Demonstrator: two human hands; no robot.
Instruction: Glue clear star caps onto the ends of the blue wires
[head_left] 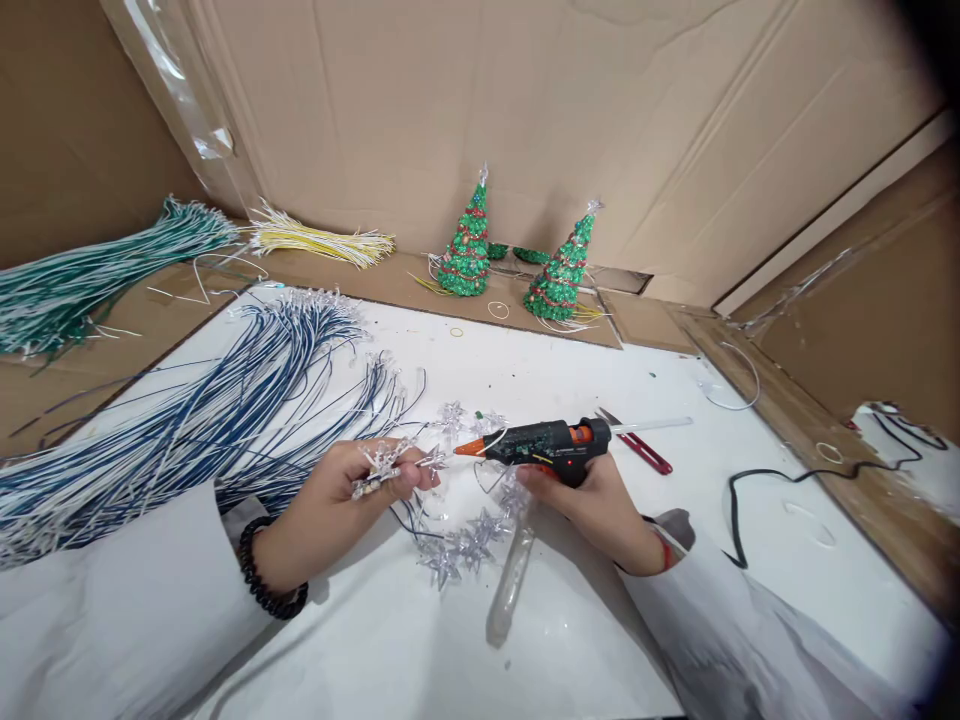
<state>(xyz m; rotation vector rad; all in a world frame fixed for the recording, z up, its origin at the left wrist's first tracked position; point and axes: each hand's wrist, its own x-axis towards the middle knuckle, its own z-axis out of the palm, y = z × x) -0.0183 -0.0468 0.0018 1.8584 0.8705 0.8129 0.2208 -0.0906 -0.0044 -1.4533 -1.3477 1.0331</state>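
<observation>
Nearest the camera, two white sleeves come in from the bottom corners, the left one ending at a wrist with a black bead bracelet (268, 585). Just beyond it the left hand (341, 505) is curled, thumb and fingertips pinching a small clear star piece (382, 468) on thin wires, its tip pointing right. The right hand (600, 505) is wrapped around the grip of a black glue gun (551, 445), held level, with its orange nozzle aimed left and almost meeting the pinched star piece; whether they touch cannot be told. A clear glue stick (652, 426) juts from the back of the gun. Below and between the two hands a curved string of clear stars (465, 545) lies on the white table (570, 650), with a clear tube (514, 580) beside it. Just behind the gun lie red-handled scissors (641, 447), and a black cord (787, 478) snakes off to the right. Left of the hands a thick fan of blue and white wires (195, 430) spreads across the table. Farther back, on brown cardboard, lie a green wire bundle (97, 270) and a yellow wire bundle (322, 240), and two small green Christmas trees (466, 245) stand against the cardboard wall (525, 90).
</observation>
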